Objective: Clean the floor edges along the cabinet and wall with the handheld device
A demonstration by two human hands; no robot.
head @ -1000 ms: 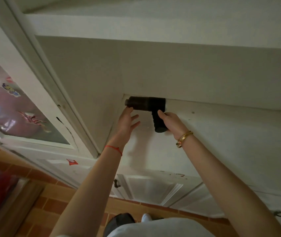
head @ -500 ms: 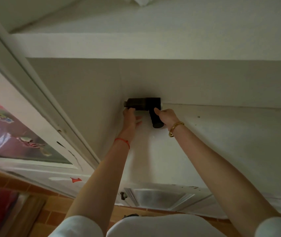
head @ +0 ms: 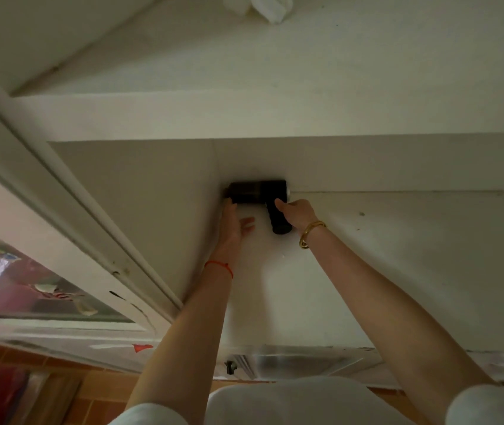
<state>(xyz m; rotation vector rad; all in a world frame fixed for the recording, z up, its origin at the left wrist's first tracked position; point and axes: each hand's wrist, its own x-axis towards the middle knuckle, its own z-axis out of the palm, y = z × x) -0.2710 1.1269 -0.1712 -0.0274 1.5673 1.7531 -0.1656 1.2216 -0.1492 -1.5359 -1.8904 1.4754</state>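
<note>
A black handheld device [head: 257, 191], shaped like a short barrel with a grip below it, lies on the white cabinet top [head: 398, 256] in the back left corner, its nozzle against the side wall [head: 152, 194]. My right hand [head: 295, 213] touches the device's grip from the right; whether the fingers wrap it is hard to tell. My left hand [head: 234, 223] is flat and open under the barrel's nozzle end, fingers spread, touching the surface beside the wall.
A white shelf [head: 275, 118] overhangs the corner, with a crumpled white cloth [head: 263, 7] at the top. A glass cabinet door [head: 29, 286] stands at left. White lower doors [head: 290, 363] and orange floor tiles [head: 91, 391] lie below.
The view has tilted upward, so hands and device sit higher and farther. The device stays in the corner; my left hand flattened under the barrel and my right hand stays at the grip.
</note>
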